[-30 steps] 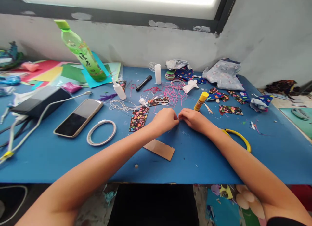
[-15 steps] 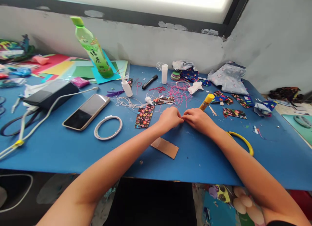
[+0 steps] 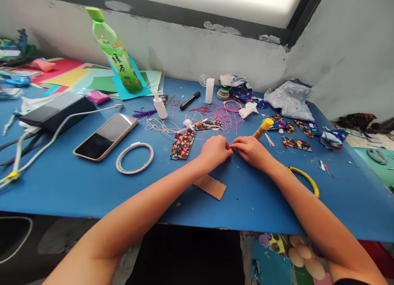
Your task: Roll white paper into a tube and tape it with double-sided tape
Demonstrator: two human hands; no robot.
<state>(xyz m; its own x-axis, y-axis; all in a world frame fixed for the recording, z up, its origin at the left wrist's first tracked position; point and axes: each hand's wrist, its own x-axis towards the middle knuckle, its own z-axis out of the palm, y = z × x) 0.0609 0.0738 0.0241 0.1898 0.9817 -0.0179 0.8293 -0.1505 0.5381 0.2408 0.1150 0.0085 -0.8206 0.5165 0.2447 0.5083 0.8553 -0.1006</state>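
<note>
together, pinched: left hand (image 3: 215, 152), right hand (image 3: 250, 151)

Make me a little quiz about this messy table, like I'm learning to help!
1. True or false: the left hand and the right hand are close together.

2. Which of these is nearest the right hand?
a) the phone
b) the glue stick
c) the green bottle

3. Fill in the blank: the brown cardboard strip lies on a table coloured ____.

Key: 1. True. 2. b. 3. Blue.
</note>
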